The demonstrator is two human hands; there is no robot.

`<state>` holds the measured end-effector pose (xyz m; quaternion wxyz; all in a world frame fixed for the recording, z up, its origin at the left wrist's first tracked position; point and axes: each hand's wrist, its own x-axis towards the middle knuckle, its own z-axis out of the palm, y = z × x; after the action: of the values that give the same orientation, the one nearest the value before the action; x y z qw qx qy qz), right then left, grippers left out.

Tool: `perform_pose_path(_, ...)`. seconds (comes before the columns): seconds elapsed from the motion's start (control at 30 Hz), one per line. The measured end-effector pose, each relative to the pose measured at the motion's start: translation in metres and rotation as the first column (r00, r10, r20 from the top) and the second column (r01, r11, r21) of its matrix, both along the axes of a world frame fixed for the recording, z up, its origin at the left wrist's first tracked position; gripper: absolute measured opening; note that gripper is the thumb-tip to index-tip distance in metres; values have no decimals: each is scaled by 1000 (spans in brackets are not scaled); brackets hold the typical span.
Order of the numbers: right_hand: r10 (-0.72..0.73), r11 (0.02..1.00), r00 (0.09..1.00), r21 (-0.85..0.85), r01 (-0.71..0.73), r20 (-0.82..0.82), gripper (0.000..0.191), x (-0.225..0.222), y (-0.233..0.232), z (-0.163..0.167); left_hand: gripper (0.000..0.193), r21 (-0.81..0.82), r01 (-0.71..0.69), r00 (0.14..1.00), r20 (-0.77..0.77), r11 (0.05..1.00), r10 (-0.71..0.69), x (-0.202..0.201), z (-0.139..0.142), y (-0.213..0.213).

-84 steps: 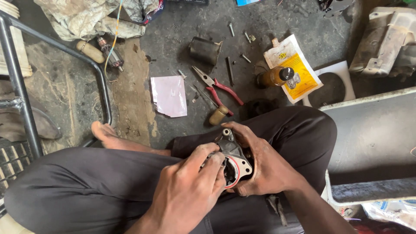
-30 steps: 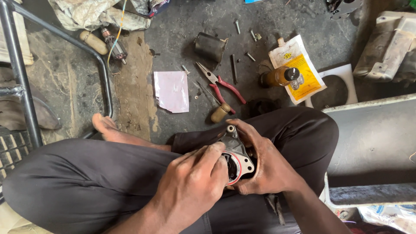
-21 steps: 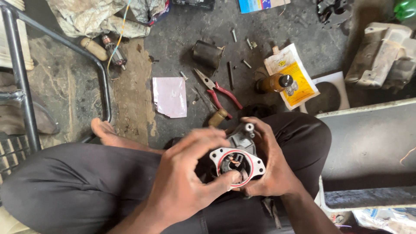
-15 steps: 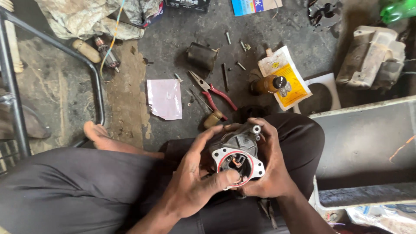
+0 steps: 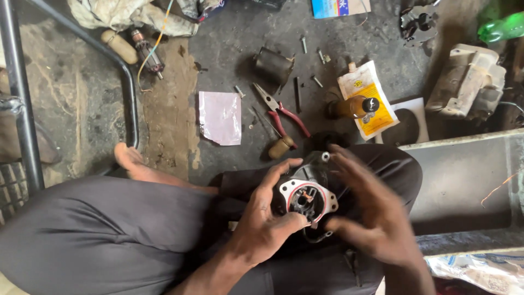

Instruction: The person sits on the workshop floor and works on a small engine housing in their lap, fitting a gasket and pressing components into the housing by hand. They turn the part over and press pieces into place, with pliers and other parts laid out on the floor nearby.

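Two hands: both work over the lap of a person sitting on the floor, above dark trousers.
Left hand (image 5: 267, 229): its grip is closed on the motor end housing (image 5: 308, 199), thumb pressed to the lower rim, fingers curled round the left side.
Right hand (image 5: 376, 218): blurred, fingers spread and open, just beside the housing's right edge; whether a fingertip touches it I cannot tell.
Housing: a pale metal casting with a red ring around its round opening, face up towards the camera, dark inner parts showing in the hole.
Done, by my reading: the unit looks well stripped, since loose bolts (image 5: 304, 43), a dark cylindrical casing (image 5: 273, 65) and an armature (image 5: 146, 52) lie apart on the floor.
Left, by my reading: the housing's inner parts sit in place and nothing is fastened back, so the work seems to be at mid-stage.
Tools nearby: red-handled pliers (image 5: 284, 112) and a wooden-handled screwdriver (image 5: 275, 142) lie untouched on the floor (image 5: 218, 158) just beyond the knees.
Other items: a small brown bottle (image 5: 352, 106) on a yellow packet (image 5: 368, 98), a pink plastic sheet (image 5: 220, 117).
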<state>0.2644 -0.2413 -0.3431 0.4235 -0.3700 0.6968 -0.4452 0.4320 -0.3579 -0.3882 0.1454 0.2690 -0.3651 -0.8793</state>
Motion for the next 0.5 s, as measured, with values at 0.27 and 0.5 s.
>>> perform_pose_path(0.27, 3, 988, 704, 112, 109, -711, 35, 39, -28, 25, 85, 103, -42, 998, -47, 994, 47, 11, -5, -2)
perform_pose_path(0.5, -14, 993, 741, 76, 88, -672, 23, 48, -34, 19, 86, 64, -57, 996, -67, 996, 61, 13, -6, -2)
